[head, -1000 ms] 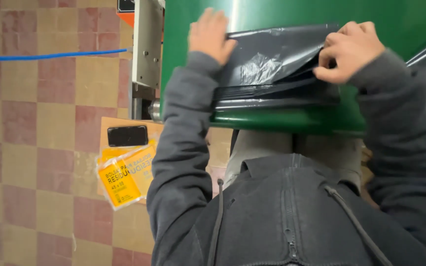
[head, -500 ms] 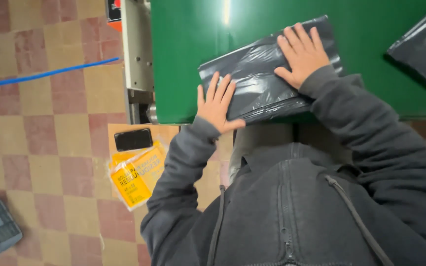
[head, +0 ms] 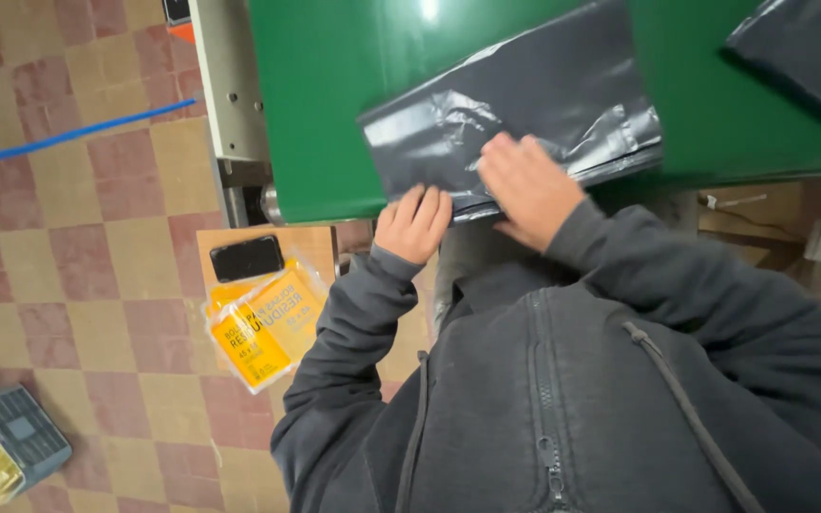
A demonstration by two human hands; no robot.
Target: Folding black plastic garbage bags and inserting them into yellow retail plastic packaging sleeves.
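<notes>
Bag: flat stack of dark grey glossy plastic bags (head: 525, 114) lies on the green table top (head: 334, 95), at its near edge; long axis slants from near-left up to far-right.
Left hand (head: 414, 223): fingers together, flat on the stack's near-left corner.
Right hand (head: 525, 185): fingers close together, palm down, pressing the stack's near edge.
Floor: yellow printed packets (head: 258, 328) on a board beside a black phone (head: 246, 257).

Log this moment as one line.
left hand: flat on near edge of black plastic bags | right hand: pressing on bags | bags: flat on green table | floor: yellow packets, phone
</notes>
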